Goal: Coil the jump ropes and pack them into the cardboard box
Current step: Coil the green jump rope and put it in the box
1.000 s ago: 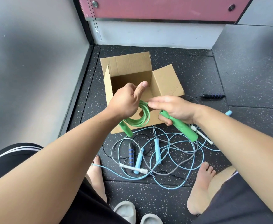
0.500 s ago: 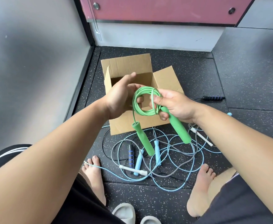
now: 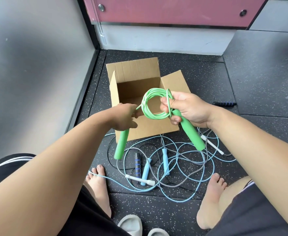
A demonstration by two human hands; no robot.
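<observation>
A green jump rope (image 3: 150, 104) is wound into a small coil in front of the open cardboard box (image 3: 146, 129). My right hand (image 3: 186, 109) pinches the coil together with one green handle (image 3: 191, 135), which points down to the right. My left hand (image 3: 124, 117) grips the other green handle (image 3: 122, 144) near its top; that handle hangs down beside the box's front left corner. A short length of green rope runs from my left hand up to the coil. The box looks empty inside.
On the speckled black floor below the box lies a tangle of light blue (image 3: 164, 160), grey and black ropes with blue, white and black-blue handles (image 3: 137, 166). Another black-blue handle (image 3: 225, 103) lies to the right. My bare feet and grey slippers (image 3: 131, 224) are at the bottom; a grey wall stands left.
My left hand let go of the coil, dropped to the left and took the hanging green handle. My right hand kept the coil and lifted it slightly.
</observation>
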